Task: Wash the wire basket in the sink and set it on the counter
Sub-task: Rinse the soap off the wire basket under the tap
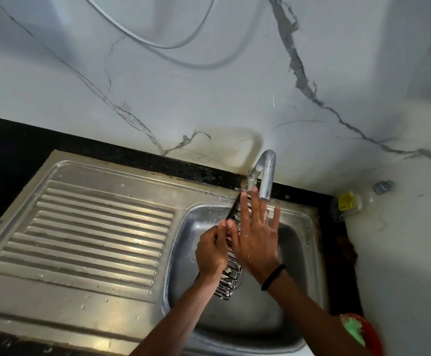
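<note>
Wire basket [231, 274] gripped by left hand [210, 249] over sink [296, 242].

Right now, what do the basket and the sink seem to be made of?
Wire basket: thin dark wires, probably coated metal, with white soap flecks. Sink: bare metal, likely stainless steel; a dull sheen and pressed ridges on its drainboard suggest this.

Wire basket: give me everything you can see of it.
The wire basket is a narrow black rack of parallel wires, apparently coated metal, with white suds on its lower end. It is held tilted over the sink basin, upper end near the tap. The left hand holds its edge; the right hand lies flat against it.
</note>
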Tool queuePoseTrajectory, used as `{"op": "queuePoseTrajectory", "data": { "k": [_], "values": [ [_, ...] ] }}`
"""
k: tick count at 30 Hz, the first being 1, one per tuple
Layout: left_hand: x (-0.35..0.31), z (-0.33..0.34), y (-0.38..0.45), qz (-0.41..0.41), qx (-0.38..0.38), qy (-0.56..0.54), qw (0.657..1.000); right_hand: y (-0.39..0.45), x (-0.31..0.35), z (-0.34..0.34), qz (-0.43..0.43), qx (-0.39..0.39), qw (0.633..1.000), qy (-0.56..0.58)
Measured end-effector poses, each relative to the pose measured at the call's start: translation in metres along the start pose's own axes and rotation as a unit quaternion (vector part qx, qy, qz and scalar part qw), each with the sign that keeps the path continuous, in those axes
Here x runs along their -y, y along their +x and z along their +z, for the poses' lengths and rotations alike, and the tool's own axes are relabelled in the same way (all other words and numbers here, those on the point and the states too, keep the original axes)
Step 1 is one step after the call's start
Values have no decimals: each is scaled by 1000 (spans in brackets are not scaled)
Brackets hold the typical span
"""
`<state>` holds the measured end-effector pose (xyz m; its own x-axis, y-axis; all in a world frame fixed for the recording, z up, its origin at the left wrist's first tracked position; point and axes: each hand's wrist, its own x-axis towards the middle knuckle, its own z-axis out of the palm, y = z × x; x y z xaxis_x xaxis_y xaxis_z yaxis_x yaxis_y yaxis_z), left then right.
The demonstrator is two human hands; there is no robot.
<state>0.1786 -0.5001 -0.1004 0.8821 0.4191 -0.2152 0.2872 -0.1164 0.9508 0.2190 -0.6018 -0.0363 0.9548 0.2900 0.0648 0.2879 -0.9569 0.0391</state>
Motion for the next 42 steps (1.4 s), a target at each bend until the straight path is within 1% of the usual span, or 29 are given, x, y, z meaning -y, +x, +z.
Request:
{"op": "queuePoseTrajectory", "data": {
  "k": [2, 3, 5, 8, 10, 11, 12, 14, 17, 18, 19, 21, 22, 23, 24, 25, 28, 29, 34, 35, 37, 38, 39, 40, 42],
  "values": [
    [-2, -2, 2, -59, 3, -115, 992, -29, 3, 8, -51, 10, 999, 13],
    [-7, -4, 2, -90, 1, -147, 985, -45, 3, 15, -72, 15, 997, 28],
    [-12, -6, 2, -131, -7, -152, 980, -73, 3, 27, -89, 28, 993, 72],
    [-13, -7, -3, -149, -14, -155, 976, -100, 2, 36, -110, 30, 979, 166],
    [-18, -7, -10, -163, -16, -174, 971, -98, 3, 32, -91, 10, 961, 261],
    [-20, -7, -13, -166, -14, -188, 968, -91, 5, 26, -54, 6, 945, 324],
    [-22, -7, -16, -167, -12, -196, 966, -81, 7, 18, -5, 7, 920, 391],
    [-24, -8, -20, -165, -16, -202, 965, -51, 6, 11, 94, 1, 855, 511],
    [-24, -9, -21, -173, -35, -208, 962, -1, -4, 2, 201, -12, 766, 610],
    [-24, -10, -20, -175, -41, -206, 962, 14, -5, -5, 242, -13, 717, 654],
    [-25, -10, -19, -177, -46, -205, 962, 28, -7, -13, 296, -7, 642, 707],
    [-28, -13, -17, -174, -60, -205, 961, 49, -14, -26, 399, 16, 469, 788],
    [-29, -16, -17, -169, -68, -212, 960, 57, -18, -31, 425, 33, 405, 809],
    [-30, -18, -17, -164, -74, -222, 958, 63, -24, -32, 432, 54, 363, 824],
    [-30, -20, -19, -160, -79, -231, 957, 68, -27, -34, 429, 80, 342, 832],
    [-29, -22, -21, -161, -84, -236, 955, 71, -28, -35, 419, 105, 335, 837],
    [-24, -26, -25, -185, -100, -241, 947, 77, -28, -35, 395, 170, 362, 827],
    [-23, -28, -25, -195, -102, -243, 945, 79, -27, -33, 392, 182, 362, 826],
    [-29, -26, -29, -249, -107, -247, 930, 81, -33, -22, 383, 188, 364, 828],
    [-32, -25, -30, -261, -103, -247, 927, 81, -34, -21, 383, 174, 353, 835],
    [-37, -21, -34, -283, -102, -252, 920, 82, -36, -23, 396, 141, 320, 849],
    [-39, -20, -35, -293, -104, -255, 915, 84, -36, -23, 405, 133, 301, 853],
    [-39, -21, -35, -302, -105, -257, 912, 85, -36, -24, 408, 137, 292, 854],
    [-39, -21, -35, -310, -108, -258, 909, 87, -36, -25, 406, 157, 301, 849],
    [-36, -25, -32, -315, -116, -258, 906, 93, -30, -25, 389, 204, 357, 825]
  ]
}}
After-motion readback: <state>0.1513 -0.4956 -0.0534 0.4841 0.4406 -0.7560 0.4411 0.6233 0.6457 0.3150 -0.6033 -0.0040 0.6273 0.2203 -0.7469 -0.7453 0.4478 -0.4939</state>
